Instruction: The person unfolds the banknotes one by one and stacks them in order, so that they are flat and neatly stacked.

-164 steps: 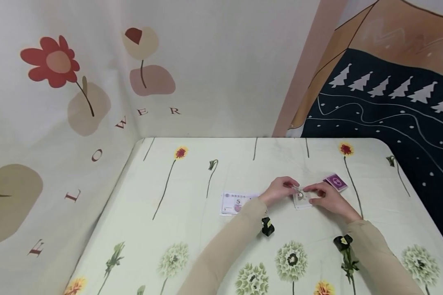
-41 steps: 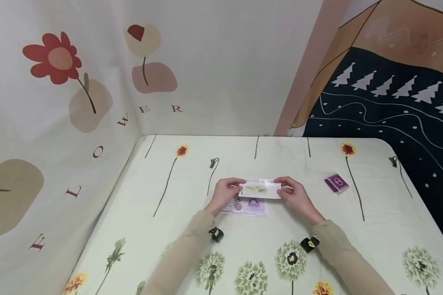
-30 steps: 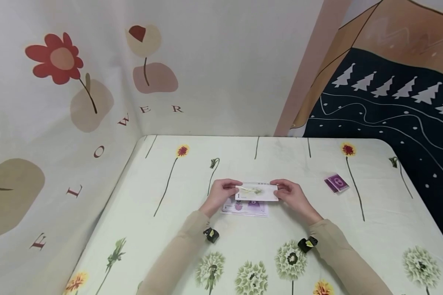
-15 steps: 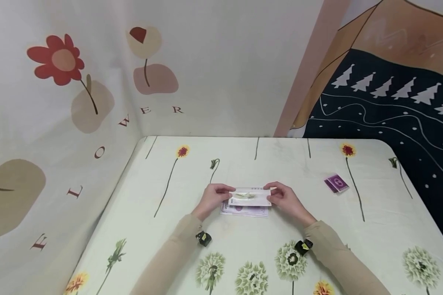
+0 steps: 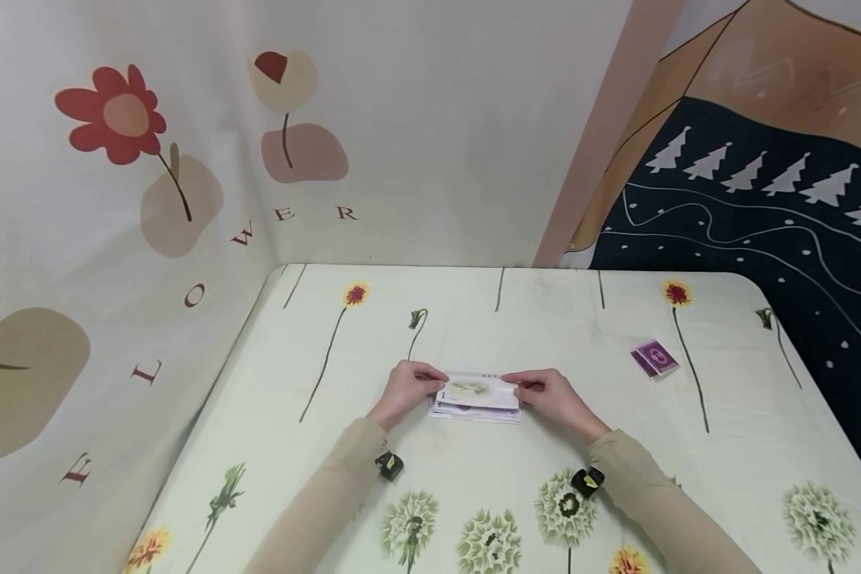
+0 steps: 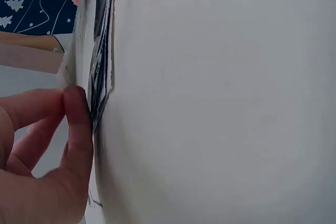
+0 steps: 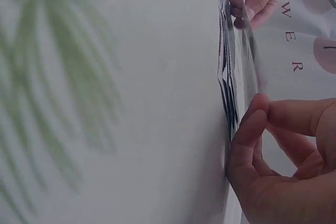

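A pale banknote [image 5: 477, 391] marked with a 1 and a green plant print lies between my hands, held by its two short ends. My left hand [image 5: 405, 391] pinches the left end between thumb and fingers. At the other end my right hand [image 5: 554, 399] pinches in the same way. Directly beneath is a stack of purplish notes [image 5: 473, 414], its front edge showing below the held note. Seen edge-on in the left wrist view, the stack [image 6: 105, 51] has several uneven layers, and the held note [image 6: 79, 40] stands slightly off it.
A small folded purple note or card [image 5: 655, 359] lies to the right on the flower-print tablecloth [image 5: 545, 319]. Printed curtains hang behind and to the left of the table. Each wrist wears a black camera strap [image 5: 588, 481].
Both hands took the 1 note from near the purple card, carried it left over the stack of notes, then lowered it toward me onto the stack. The purple card stayed put.
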`<action>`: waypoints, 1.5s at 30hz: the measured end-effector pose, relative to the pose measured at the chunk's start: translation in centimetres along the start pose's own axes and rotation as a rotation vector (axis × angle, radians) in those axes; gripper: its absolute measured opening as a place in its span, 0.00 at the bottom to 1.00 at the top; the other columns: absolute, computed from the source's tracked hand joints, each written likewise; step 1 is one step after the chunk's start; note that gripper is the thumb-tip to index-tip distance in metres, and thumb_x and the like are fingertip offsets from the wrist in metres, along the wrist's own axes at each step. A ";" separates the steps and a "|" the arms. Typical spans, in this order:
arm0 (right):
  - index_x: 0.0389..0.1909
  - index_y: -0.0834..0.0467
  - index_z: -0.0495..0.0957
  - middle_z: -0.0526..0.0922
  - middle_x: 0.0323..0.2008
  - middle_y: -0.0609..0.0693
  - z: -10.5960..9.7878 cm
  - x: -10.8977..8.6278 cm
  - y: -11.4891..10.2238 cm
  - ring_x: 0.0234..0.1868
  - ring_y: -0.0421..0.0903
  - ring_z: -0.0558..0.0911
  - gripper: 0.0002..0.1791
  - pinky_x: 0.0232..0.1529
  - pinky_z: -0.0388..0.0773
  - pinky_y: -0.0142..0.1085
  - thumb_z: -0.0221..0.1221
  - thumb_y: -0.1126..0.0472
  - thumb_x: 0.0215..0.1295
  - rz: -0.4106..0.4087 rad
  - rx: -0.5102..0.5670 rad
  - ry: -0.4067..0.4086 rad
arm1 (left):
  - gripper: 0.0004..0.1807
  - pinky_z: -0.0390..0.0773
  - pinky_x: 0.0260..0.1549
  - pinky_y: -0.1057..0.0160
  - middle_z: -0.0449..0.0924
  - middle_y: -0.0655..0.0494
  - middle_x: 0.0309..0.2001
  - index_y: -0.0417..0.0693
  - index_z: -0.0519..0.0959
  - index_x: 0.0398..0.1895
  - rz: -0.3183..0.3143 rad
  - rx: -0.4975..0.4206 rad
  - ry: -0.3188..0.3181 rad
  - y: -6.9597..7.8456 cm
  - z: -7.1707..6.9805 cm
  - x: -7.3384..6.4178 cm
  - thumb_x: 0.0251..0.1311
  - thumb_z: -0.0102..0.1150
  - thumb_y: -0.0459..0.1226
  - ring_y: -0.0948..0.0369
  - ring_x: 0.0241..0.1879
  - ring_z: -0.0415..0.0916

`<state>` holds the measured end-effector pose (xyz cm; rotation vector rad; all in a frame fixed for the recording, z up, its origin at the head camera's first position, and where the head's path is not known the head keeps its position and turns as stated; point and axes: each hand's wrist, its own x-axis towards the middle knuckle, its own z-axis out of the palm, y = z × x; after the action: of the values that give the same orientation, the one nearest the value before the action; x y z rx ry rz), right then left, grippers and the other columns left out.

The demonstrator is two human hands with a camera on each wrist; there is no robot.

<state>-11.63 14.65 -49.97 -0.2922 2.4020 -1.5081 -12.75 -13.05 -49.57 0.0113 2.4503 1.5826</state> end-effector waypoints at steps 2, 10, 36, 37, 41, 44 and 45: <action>0.49 0.65 0.82 0.84 0.37 0.54 -0.2 -0.1 -0.1 0.33 0.44 0.79 0.13 0.30 0.75 0.30 0.58 0.71 0.64 0.009 -0.018 0.025 | 0.05 0.78 0.44 0.60 0.85 0.48 0.37 0.38 0.86 0.33 -0.007 0.002 0.019 -0.1 -0.2 0.0 0.54 0.64 0.26 0.55 0.42 0.80; 0.46 0.66 0.83 0.84 0.39 0.57 -0.6 0.1 -0.5 0.33 0.45 0.80 0.12 0.30 0.77 0.31 0.58 0.72 0.63 0.015 0.005 0.040 | 0.05 0.78 0.43 0.61 0.85 0.47 0.37 0.37 0.86 0.34 -0.009 -0.009 -0.009 0.0 -0.4 -0.1 0.53 0.65 0.26 0.54 0.42 0.80; 0.48 0.67 0.81 0.82 0.34 0.50 -1.3 0.4 -0.7 0.31 0.45 0.77 0.14 0.30 0.76 0.35 0.59 0.67 0.63 -0.048 -0.100 -0.117 | 0.04 0.75 0.36 0.62 0.81 0.57 0.30 0.43 0.86 0.33 0.114 0.359 -0.162 3.1 -0.1 1.2 0.57 0.62 0.30 0.62 0.32 0.74; 0.49 0.67 0.81 0.82 0.35 0.51 -1.7 0.3 -0.7 0.31 0.46 0.77 0.14 0.29 0.76 0.35 0.59 0.67 0.64 -0.049 -0.093 -0.116 | 0.04 0.74 0.35 0.63 0.81 0.58 0.30 0.43 0.85 0.34 0.120 0.353 -0.161 3.4 -0.1 1.4 0.59 0.62 0.30 0.62 0.32 0.74; 0.49 0.68 0.80 0.82 0.36 0.54 -3.5 -0.3 -0.1 0.31 0.47 0.78 0.14 0.27 0.77 0.35 0.59 0.66 0.64 -0.038 -0.081 -0.094 | 0.05 0.74 0.32 0.65 0.81 0.56 0.32 0.41 0.85 0.34 0.154 0.327 -0.148 4.2 0.2 1.9 0.60 0.59 0.29 0.60 0.32 0.74; 0.49 0.68 0.80 0.82 0.38 0.56 -4.9 -0.9 0.3 0.33 0.48 0.78 0.15 0.27 0.77 0.35 0.60 0.65 0.65 -0.023 -0.066 -0.075 | 0.05 0.74 0.31 0.66 0.81 0.56 0.31 0.41 0.85 0.34 0.149 0.315 -0.165 4.4 0.8 2.0 0.61 0.59 0.30 0.62 0.31 0.74; 0.49 0.69 0.79 0.82 0.39 0.57 -5.3 -1.2 0.5 0.33 0.48 0.77 0.15 0.27 0.77 0.35 0.60 0.65 0.65 -0.016 -0.058 -0.069 | 0.06 0.74 0.30 0.67 0.81 0.56 0.30 0.41 0.85 0.34 0.146 0.310 -0.176 4.4 1.0 2.0 0.61 0.58 0.30 0.62 0.29 0.74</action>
<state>-12.38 19.74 -48.06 -0.3708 2.3972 -1.4135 -14.98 -10.08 -46.40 0.3716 2.5724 1.1781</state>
